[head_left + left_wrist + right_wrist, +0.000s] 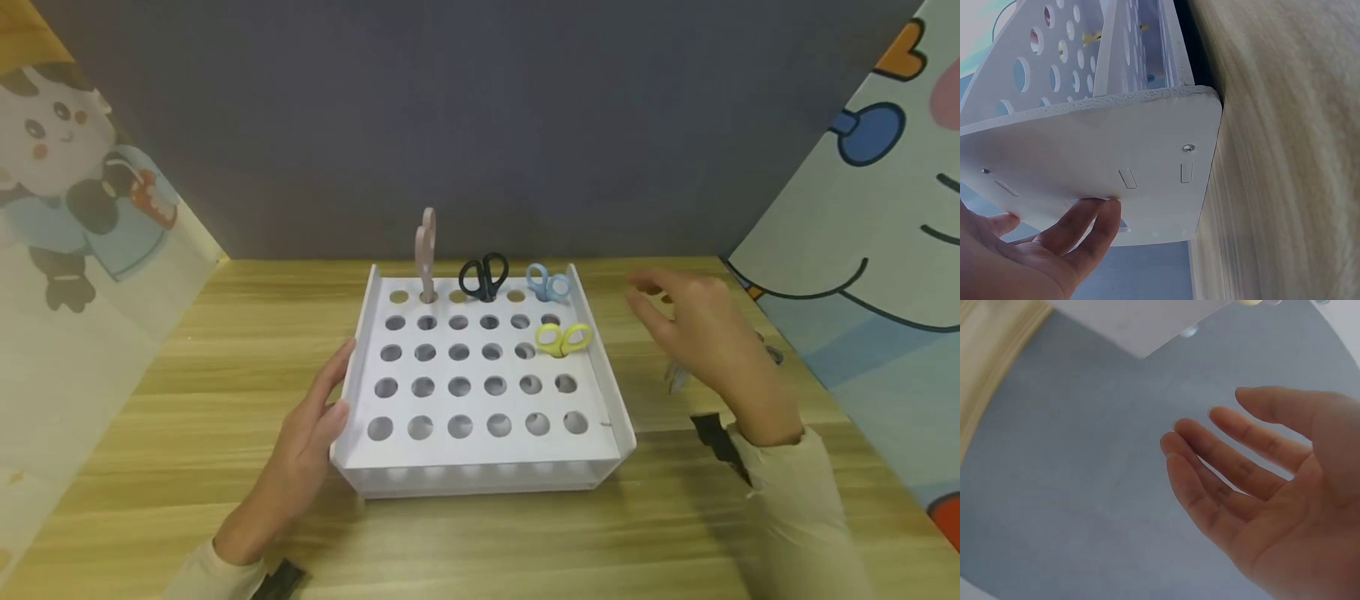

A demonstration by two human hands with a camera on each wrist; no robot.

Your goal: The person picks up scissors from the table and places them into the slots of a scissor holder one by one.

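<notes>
A white rack [474, 450] with rows of round holes stands on the table. My left hand [306, 437] rests its fingertips against the rack's left side panel [1091, 150]. In the back row stand pink scissors [425, 250], black scissors [484, 279] and light blue scissors [547, 283], handles up. Yellow scissors [561, 340] sit in a hole near the right side, further forward. My right hand [697, 325] hovers right of the rack, fingers loosely bent, and its palm holds nothing in the right wrist view. Beneath it, metal blades [677, 377] lie on the table, mostly hidden.
Behind the wooden table [247, 333] rises a dark grey panel [480, 125]. Walls with cartoon pictures flank it on the left and right. Upright side panels edge the rack. A dark grey loop [775, 355] shows beyond the right forearm.
</notes>
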